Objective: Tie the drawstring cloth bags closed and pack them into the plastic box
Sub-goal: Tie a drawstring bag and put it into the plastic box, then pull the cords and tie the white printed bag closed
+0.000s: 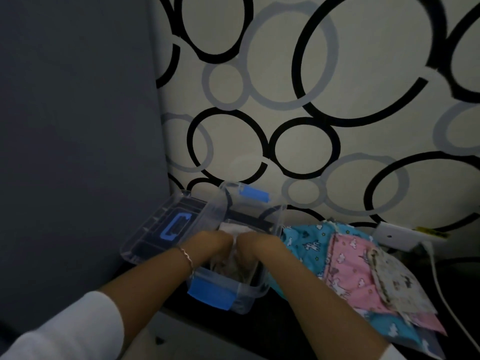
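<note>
Plastic box [255,289]: open, holding pale cloth bag [235,229]; further bags [345,266] stacked just right. Left hand [214,242] and right hand [255,244] inside; finger state cannot be told. Advice: press bag flat, cords tucked.

Your plastic box [228,294] sits centre on the surface [259,333]; its lid [166,227] lies touching its left side. Both your hands, left [210,242] and right [255,245], reach inside the box. Cloth bags [358,271] are stacked overlapping just right of it. Wall [337,87] behind.
</note>
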